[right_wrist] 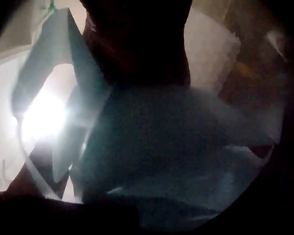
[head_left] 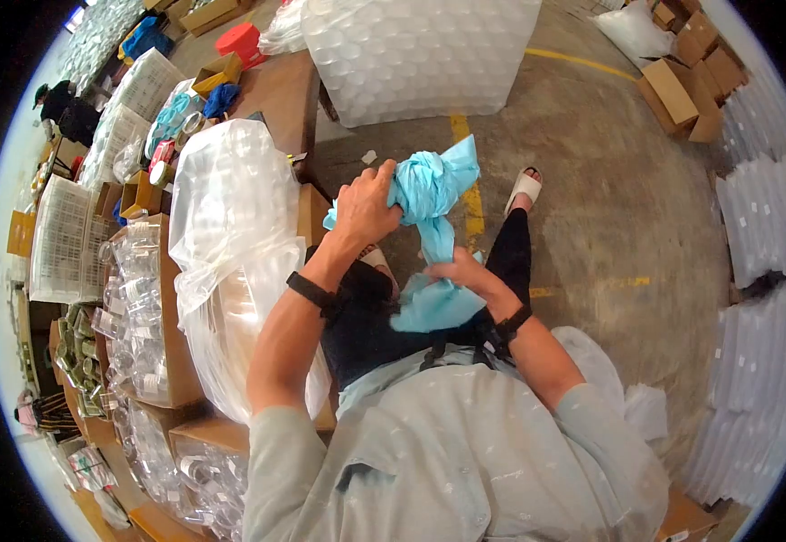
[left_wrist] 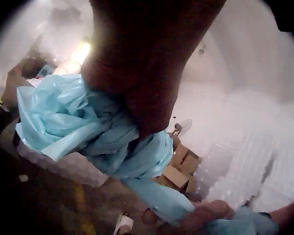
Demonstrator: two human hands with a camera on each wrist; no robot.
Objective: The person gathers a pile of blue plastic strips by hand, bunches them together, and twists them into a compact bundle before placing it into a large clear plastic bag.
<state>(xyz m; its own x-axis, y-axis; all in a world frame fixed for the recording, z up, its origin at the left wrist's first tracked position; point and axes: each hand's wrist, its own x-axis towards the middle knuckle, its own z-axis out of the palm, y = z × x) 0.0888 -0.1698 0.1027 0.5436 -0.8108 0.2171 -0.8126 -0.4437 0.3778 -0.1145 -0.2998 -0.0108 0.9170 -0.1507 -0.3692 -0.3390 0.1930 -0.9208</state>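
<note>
A light blue plastic bag [head_left: 433,185], crumpled and wound into a bundle, is up in front of the person's legs. My left hand [head_left: 366,206] grips the bundle from its left side, fingers over the top. From the bundle a twisted strip runs down to my right hand [head_left: 461,273], which holds it, and a loose flap [head_left: 438,307] hangs below. In the left wrist view the folds of the bag [left_wrist: 59,117] bulge out beside the dark left hand [left_wrist: 132,98]. The right wrist view is dim, with the blue plastic [right_wrist: 171,147] spread under the right hand [right_wrist: 142,54].
Left of the person stands a large clear plastic sack [head_left: 230,199], beside boxes of clear plastic bottles [head_left: 140,307]. A brown table [head_left: 275,99] and a big wrapped stack [head_left: 420,54] are ahead. Open cardboard boxes [head_left: 677,95] and stacked wrapped packs [head_left: 758,217] line the right.
</note>
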